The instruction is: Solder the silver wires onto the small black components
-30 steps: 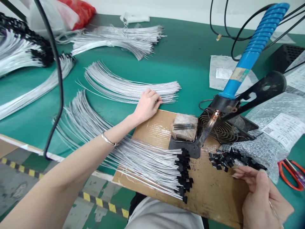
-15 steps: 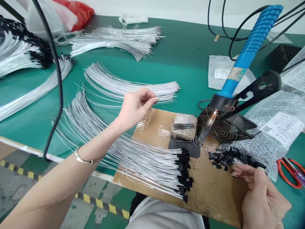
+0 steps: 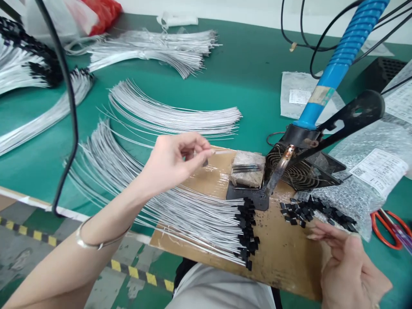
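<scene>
My left hand [image 3: 180, 159] pinches a white wire [image 3: 223, 151] between thumb and forefinger, its end sticking out to the right over the cardboard. Below that hand lies a fanned bundle of white wires [image 3: 193, 214] with black connectors [image 3: 247, 231] on their right ends. A second bundle of wires [image 3: 180, 116], with bare ends, rests behind the hand. My right hand [image 3: 347, 257] is at the near edge of a pile of loose black connectors [image 3: 317, 211], fingers stretched out and apart from the thumb. Nothing shows in its fingers.
A blue-handled soldering iron [image 3: 341, 60] is held in a black stand, beside a worn sponge block [image 3: 247, 169] and a small fan [image 3: 298, 169]. Red-handled scissors [image 3: 375, 227] and a bubble-wrap bag [image 3: 357, 184] lie right. A black cable [image 3: 69, 98] hangs at left.
My left hand has come slightly nearer and away from the rear bundle, with a wire end now showing beyond its fingertips. My right hand has shifted slightly left beside the connector pile.
</scene>
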`<state>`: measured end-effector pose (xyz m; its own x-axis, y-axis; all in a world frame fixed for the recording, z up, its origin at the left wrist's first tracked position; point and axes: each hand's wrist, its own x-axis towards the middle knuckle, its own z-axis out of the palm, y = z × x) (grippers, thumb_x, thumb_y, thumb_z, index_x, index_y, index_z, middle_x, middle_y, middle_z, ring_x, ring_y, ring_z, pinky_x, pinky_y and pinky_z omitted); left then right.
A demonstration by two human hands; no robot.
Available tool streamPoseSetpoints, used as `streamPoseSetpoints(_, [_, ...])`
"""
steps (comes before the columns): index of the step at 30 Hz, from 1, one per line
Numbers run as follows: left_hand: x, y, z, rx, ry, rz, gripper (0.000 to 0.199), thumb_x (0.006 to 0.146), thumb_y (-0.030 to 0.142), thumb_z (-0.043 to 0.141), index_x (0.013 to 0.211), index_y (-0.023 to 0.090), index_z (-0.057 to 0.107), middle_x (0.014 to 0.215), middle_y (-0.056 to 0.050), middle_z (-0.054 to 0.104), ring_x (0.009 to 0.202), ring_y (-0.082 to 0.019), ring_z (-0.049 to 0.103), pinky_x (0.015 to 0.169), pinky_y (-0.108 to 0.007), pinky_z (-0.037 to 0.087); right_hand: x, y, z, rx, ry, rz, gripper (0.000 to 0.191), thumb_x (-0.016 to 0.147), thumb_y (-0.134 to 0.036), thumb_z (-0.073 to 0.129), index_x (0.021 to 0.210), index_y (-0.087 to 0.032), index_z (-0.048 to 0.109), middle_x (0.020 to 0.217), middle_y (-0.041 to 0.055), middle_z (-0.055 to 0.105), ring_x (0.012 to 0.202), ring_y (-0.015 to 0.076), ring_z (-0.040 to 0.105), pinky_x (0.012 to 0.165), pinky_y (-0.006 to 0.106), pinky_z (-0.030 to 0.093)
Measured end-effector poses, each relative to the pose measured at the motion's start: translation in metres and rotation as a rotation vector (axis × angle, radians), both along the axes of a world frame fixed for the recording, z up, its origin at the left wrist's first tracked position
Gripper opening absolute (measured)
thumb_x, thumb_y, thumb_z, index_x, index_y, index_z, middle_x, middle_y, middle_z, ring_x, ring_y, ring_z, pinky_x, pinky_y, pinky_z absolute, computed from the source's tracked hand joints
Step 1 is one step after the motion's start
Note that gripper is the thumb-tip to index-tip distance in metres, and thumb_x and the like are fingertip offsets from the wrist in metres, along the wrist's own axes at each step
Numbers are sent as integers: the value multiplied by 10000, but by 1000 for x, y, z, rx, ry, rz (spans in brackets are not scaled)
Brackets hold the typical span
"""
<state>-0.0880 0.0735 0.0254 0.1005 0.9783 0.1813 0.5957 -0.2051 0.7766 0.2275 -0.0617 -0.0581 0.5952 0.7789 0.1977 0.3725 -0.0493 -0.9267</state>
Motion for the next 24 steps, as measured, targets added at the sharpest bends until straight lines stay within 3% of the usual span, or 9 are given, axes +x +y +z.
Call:
streamPoseSetpoints(2, [1, -20, 5, -143, 1, -98, 153, 851, 317, 706, 770, 188, 697, 595, 10, 660, 489, -109, 505, 464, -234, 371, -13, -9, 6, 21, -81, 122, 313, 1060, -334, 534, 997, -210, 815, 816, 57, 743, 733, 191, 685, 708, 354, 530])
streamPoseSetpoints(4, [4, -36, 6, -282, 0, -214, 169, 876, 325, 676, 775, 192, 705, 574, 15, 634, 475, -110, 484, 439, -231, 339, -30, -16, 12, 36, -190, 362, 282, 1042, -232, 549, 1218, -256, 768, 849, 26, 736, 746, 168, 682, 683, 307, 533])
streamPoseSetpoints(7, [11, -52, -1, -407, -1, -317, 177, 914, 331, 640, 843, 200, 736, 558, 29, 598, 463, -105, 426, 417, -230, 287, -53, -21, 18, 58, -276, 602, 490, 1013, -156, 535, 1495, -243, 562, 1037, 57, 709, 801, 160, 669, 730, 293, 563])
streamPoseSetpoints(10, [19, -59, -7, -430, -5, -355, 197, 925, 313, 621, 817, 200, 741, 546, 45, 548, 455, -91, 341, 407, -227, 241, -65, -20, 20, 53, -368, 745, 600, 1013, -194, 517, 1601, -176, 399, 1203, 126, 659, 970, 198, 668, 833, 323, 580])
streamPoseSetpoints(15, [30, -65, -10, -465, -26, -346, 235, 931, 335, 606, 790, 192, 728, 577, 25, 573, 484, -102, 390, 441, -241, 278, -68, -20, 19, 62, -416, 789, 605, 1025, -203, 492, 1615, -168, 364, 1251, 134, 643, 1067, 212, 644, 881, 322, 574])
streamPoseSetpoints(20, [37, -65, -12, -512, -72, -334, 245, 943, 362, 598, 817, 189, 719, 600, 17, 581, 525, -117, 438, 479, -252, 321, -70, -19, 17, 83, -293, 783, 591, 1025, -205, 490, 1605, -154, 383, 1231, 116, 650, 941, 177, 638, 851, 301, 557])
streamPoseSetpoints(24, [41, -64, -10, -539, -112, -344, 238, 927, 340, 612, 767, 183, 692, 561, 40, 505, 491, -99, 366, 445, -241, 264, -67, -12, 21, 67, -177, 716, 436, 1014, -180, 516, 1448, -167, 557, 1057, 66, 670, 829, 149, 622, 765, 276, 524])
